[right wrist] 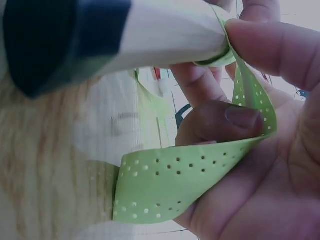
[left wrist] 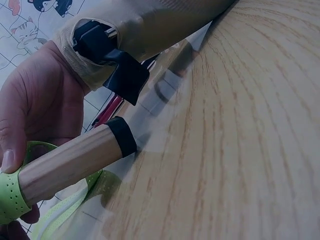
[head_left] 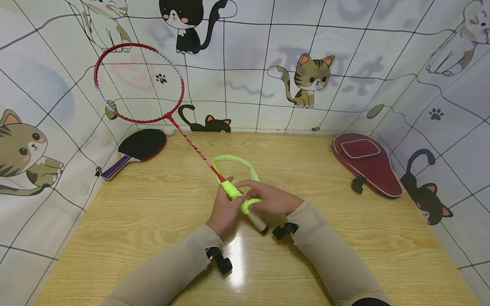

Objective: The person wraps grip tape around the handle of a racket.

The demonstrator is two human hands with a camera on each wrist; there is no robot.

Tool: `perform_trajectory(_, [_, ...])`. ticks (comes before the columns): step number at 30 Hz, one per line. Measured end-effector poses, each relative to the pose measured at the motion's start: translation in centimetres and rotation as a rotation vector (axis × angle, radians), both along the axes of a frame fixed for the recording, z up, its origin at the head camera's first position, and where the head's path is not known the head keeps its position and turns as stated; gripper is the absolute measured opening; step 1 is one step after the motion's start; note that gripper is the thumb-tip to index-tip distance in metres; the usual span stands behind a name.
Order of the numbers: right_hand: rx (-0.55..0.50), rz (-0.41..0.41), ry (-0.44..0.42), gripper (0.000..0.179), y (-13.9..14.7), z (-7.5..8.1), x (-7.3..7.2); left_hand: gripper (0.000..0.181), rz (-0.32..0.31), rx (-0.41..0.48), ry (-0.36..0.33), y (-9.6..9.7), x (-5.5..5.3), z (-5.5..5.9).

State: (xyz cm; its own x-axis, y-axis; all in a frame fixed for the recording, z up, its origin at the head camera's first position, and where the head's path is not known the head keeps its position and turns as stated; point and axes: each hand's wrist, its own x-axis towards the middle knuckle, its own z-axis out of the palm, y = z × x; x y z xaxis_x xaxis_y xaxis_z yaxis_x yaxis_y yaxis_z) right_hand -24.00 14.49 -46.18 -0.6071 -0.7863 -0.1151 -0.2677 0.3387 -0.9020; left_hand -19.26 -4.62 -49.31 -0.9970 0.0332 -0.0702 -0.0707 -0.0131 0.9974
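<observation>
A red and white badminton racket [head_left: 195, 148] slants up to the left, its head above the table against the backdrop. My left hand [head_left: 223, 214] holds it at the handle, thumb on the yellow-green perforated grip tape [head_left: 231, 190] wound round the upper part. The lower handle [left wrist: 70, 160] is bare wood with a black end cap. My right hand [head_left: 273, 197] is beside the handle and pinches the tape where it leaves the wood. A loose length of tape [right wrist: 185, 170] passes over the right fingers in the right wrist view. Beyond the hands, more tape arcs in a loop.
A black table tennis paddle [head_left: 143, 144] with a purple handle lies at the back left, a white ball [head_left: 168, 131] behind it. A dark red paddle case [head_left: 363, 163] lies at the back right of the wooden table [head_left: 183, 263]. Cat-print sheeting [head_left: 249, 85] stands round the table.
</observation>
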Motion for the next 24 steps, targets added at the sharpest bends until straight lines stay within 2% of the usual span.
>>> perform_trajectory(8, [0.016,-0.009,-0.009,0.074,-0.03,0.05,0.00,0.064,-0.050,0.100,-0.013,-0.48,-0.17,0.00])
perform_trajectory(12, [0.014,-0.009,-0.006,0.076,0.00,0.02,-0.05,0.063,-0.075,0.085,0.005,-0.68,-0.12,0.06])
perform_trajectory(17, [0.011,-0.006,0.002,0.076,-0.01,0.05,-0.05,0.061,-0.065,0.069,-0.008,-0.67,0.10,0.15])
perform_trajectory(21, [0.012,-0.013,0.010,0.076,-0.02,0.18,-0.05,0.060,-0.047,0.047,0.016,-0.60,0.18,0.28])
perform_trajectory(24, [0.003,-0.022,0.002,0.077,-0.03,0.20,-0.05,0.053,-0.017,0.051,0.034,-0.50,0.28,0.33])
